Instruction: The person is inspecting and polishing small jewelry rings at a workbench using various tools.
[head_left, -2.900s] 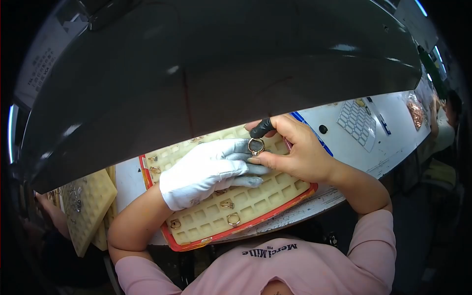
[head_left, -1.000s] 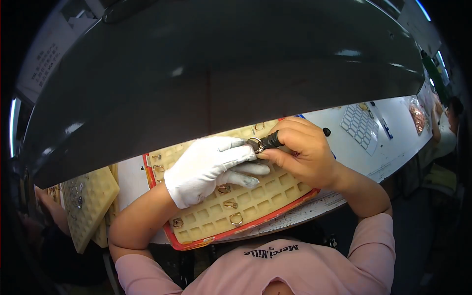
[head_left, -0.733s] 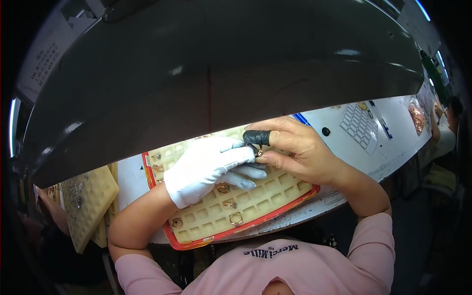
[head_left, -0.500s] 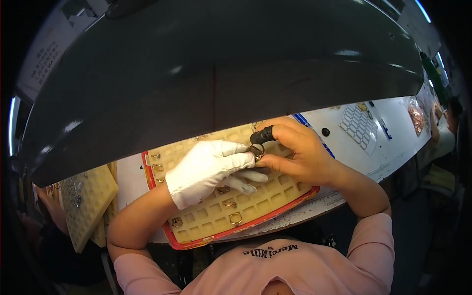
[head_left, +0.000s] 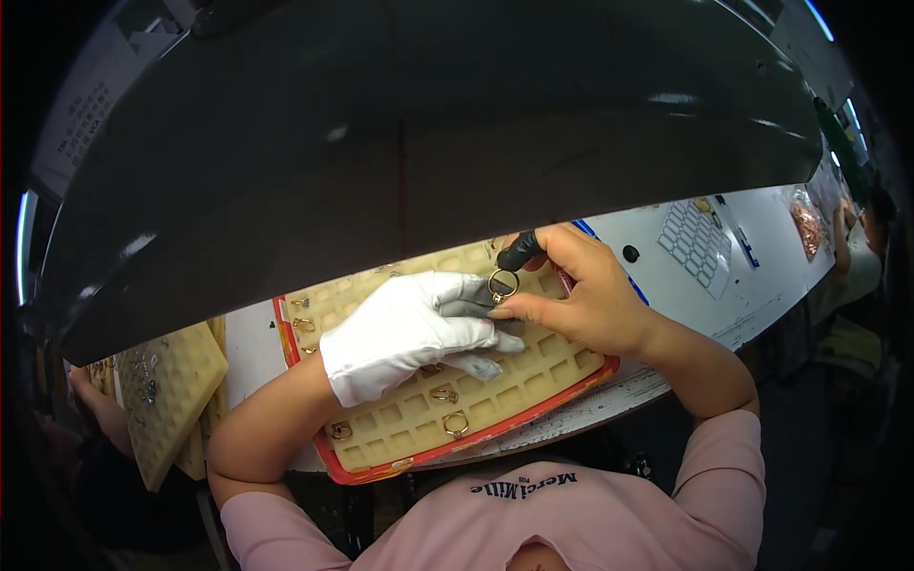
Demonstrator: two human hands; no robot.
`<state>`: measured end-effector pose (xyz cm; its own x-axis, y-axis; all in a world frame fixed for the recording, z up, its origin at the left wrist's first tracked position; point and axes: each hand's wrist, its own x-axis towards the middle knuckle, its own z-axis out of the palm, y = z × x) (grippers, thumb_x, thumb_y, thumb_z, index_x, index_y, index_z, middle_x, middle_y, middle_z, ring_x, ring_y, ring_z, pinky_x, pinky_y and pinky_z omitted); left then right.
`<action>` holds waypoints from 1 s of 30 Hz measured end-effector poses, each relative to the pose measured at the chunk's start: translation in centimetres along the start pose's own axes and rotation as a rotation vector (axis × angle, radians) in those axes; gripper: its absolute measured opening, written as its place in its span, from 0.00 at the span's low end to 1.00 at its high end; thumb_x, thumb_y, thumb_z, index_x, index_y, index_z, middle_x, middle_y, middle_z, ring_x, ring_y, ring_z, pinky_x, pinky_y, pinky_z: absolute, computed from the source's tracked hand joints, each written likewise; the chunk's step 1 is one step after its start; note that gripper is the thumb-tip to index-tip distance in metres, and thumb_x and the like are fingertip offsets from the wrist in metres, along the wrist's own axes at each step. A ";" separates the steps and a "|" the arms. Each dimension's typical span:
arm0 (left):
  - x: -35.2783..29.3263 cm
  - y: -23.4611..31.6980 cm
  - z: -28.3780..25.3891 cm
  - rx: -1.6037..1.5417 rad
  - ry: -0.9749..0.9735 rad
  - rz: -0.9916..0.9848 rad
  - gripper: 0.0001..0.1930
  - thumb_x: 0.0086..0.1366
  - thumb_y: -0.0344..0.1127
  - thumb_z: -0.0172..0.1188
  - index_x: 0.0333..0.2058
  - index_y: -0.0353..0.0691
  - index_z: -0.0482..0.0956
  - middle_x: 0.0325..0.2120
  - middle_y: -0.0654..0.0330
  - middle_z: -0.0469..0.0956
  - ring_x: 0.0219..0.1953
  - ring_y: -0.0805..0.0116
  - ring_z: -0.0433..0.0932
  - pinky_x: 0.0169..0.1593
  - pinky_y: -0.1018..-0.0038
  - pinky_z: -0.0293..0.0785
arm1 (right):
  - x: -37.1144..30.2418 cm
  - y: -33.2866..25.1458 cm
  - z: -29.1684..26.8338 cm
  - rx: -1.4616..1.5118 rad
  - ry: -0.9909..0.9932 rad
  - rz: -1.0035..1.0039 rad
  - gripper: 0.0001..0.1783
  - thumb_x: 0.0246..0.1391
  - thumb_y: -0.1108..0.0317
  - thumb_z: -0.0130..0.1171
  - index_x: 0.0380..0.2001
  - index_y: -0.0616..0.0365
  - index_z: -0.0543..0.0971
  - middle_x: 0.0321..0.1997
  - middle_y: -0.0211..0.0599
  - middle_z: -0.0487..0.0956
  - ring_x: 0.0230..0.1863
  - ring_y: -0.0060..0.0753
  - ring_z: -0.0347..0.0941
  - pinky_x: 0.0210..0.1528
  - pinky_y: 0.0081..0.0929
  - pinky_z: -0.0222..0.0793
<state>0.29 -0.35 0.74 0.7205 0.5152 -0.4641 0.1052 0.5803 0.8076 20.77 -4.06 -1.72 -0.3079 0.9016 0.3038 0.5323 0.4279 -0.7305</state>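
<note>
Dark glossy hood (head_left: 428, 124) overhangs the upper view and covers the far side of the foam ring tray (head_left: 381, 444). Gloved left hand (head_left: 414, 328) hides the tray's middle slots; can't tell whether its fingers touch the gold-coloured ring (head_left: 499, 297) at the right hand (head_left: 590, 295). That ring's setting: too small to make out. Slim blue object (head_left: 637, 289), partly behind the right hand, kind unclear. Bagged copper-coloured pieces (head_left: 807, 230): too tiny to identify. Wall notice (head_left: 86, 124): print blurred. Co-worker's arm (head_left: 103, 407), left, fades into shadow; right-hand co-worker (head_left: 862, 252) dim and blurred. Pink shirt (head_left: 533, 509) cut by the lower edge.
</note>
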 end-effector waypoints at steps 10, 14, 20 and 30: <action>0.0 0.0 0.2 0.144 0.065 0.028 0.16 0.60 0.28 0.60 0.46 0.29 0.72 0.39 0.52 0.78 0.41 0.65 0.80 0.40 0.75 0.80 | 0.0 0.6 0.7 -0.051 0.100 -0.181 0.16 0.43 0.65 0.68 0.31 0.58 0.72 0.32 0.38 0.72 0.32 0.35 0.70 0.33 0.28 0.66; -0.4 0.9 0.3 0.307 0.062 -0.017 0.20 0.61 0.38 0.61 0.47 0.29 0.73 0.35 0.55 0.80 0.35 0.72 0.79 0.39 0.79 0.77 | -0.3 0.3 0.3 -0.072 -0.006 -0.084 0.18 0.42 0.70 0.68 0.35 0.59 0.72 0.41 0.39 0.74 0.41 0.34 0.72 0.42 0.28 0.67; -0.5 0.3 0.4 0.445 0.204 0.075 0.18 0.61 0.44 0.60 0.43 0.36 0.76 0.32 0.62 0.81 0.32 0.78 0.80 0.31 0.82 0.74 | -0.2 -0.5 -0.8 -0.072 0.008 -0.113 0.20 0.42 0.69 0.69 0.40 0.61 0.76 0.36 0.34 0.74 0.35 0.28 0.69 0.36 0.22 0.65; 0.1 -0.9 0.5 0.640 0.359 0.340 0.12 0.60 0.35 0.57 0.41 0.38 0.79 0.25 0.62 0.78 0.24 0.79 0.74 0.29 0.81 0.71 | 0.1 -0.4 -0.9 -0.201 0.152 -0.387 0.07 0.40 0.77 0.66 0.21 0.62 0.76 0.19 0.36 0.72 0.19 0.32 0.65 0.24 0.28 0.58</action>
<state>0.61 -1.13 0.09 0.5314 0.8326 -0.1561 0.3698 -0.0622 0.9270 21.28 -4.09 -0.87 -0.4028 0.6657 0.6282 0.5479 0.7252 -0.4171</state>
